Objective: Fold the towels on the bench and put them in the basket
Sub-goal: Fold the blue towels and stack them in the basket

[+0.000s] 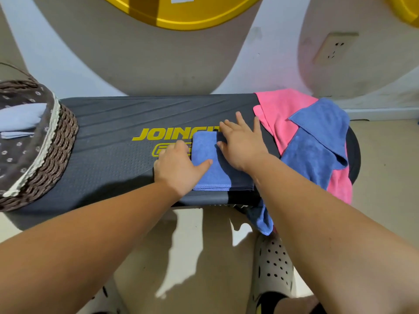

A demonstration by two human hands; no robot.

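Dark worktop [102,159] carries the folded blue towel [204,171] near its front edge; your left hand [175,168] and right hand [240,146] press flat on it, gripping nothing. Smooth outward and keep edges squared.

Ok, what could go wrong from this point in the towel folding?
The unfolded blue towel hangs over the front edge of the bench; tugging the pile could drag it and the pink towel to the floor. The folded blue towel is only pressed flat under the left hand and right hand; a loose lift toward the basket may undo the fold.
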